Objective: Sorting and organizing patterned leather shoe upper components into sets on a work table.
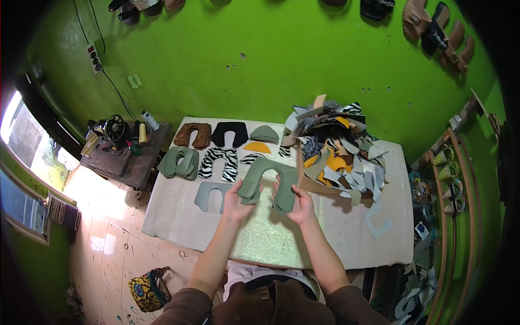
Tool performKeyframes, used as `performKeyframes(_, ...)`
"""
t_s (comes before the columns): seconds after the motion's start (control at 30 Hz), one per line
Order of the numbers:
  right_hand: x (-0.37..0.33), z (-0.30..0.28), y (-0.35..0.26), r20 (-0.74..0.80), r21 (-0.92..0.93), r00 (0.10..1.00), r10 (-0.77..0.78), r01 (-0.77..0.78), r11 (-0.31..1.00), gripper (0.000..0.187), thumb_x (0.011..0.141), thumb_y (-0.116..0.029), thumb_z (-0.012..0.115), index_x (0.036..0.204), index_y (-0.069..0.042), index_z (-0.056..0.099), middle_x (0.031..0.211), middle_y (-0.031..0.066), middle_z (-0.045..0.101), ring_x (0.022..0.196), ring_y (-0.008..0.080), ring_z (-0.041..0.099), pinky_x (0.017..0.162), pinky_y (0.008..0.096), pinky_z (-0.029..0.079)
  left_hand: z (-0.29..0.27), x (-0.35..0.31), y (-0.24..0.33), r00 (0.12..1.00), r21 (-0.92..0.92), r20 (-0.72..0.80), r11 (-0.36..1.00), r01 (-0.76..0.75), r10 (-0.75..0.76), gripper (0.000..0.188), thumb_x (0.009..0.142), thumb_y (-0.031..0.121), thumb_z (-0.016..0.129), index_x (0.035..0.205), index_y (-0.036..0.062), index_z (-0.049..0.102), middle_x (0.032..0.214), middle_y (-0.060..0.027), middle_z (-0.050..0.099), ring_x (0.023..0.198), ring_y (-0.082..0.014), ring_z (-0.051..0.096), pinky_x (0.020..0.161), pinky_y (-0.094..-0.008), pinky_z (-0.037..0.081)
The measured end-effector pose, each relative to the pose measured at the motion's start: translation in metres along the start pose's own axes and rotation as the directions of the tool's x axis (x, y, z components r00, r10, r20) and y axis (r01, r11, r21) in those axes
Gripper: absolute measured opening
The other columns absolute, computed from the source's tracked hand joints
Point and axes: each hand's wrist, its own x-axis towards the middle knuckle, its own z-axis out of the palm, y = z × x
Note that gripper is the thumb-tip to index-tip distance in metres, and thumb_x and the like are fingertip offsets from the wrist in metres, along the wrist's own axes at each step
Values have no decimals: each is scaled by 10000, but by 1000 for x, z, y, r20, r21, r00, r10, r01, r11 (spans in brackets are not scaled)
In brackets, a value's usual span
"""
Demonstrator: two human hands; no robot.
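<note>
Between my two hands is a small stack of sage-green U-shaped cut pieces [267, 164], lifted over the table with the curve away from me. My left hand [235, 202] is closed on its left leg, and my right hand [301, 207] grips the right leg. On the table beyond lie more U-shaped pieces: brown patterned [202, 129], black [229, 128], green [173, 162], zebra-striped [229, 158] and grey [205, 196]. Green half-round pieces [264, 133] and a yellow half-round piece [257, 147] lie near them. Part of a small zebra piece [248, 158] is covered by the green stack.
A box [319, 188] heaped with scraps [338, 151] stands at the table's [179, 222] right. One grey offcut [377, 222] lies near its front. A sewing machine [111, 130] stands at left, a wooden rack with sandals [454, 195] at right. A patterned bag [147, 292] is on the floor.
</note>
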Motion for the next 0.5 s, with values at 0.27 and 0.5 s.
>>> performKeyframes(0.27,77,-19,78,-100,-7,984,150,-151,988,440,853,-173,393,1250,12,353,1202,154,478,1078,278,484,929,421,369,-36,-39,88,968,55,-214,991,-124,133,385,909,238,306,1123,-42,461,1115,-164,526,1027,-280,497,945,-378,359)
performKeyframes(0.5,182,10,166,-209,-105,960,185,-210,972,399,856,-146,390,1210,39,388,1129,162,532,1017,263,530,898,395,402,-24,-60,227,954,129,-177,966,-222,242,363,897,222,338,1137,-21,464,1095,-147,547,999,-259,526,900,-360,398)
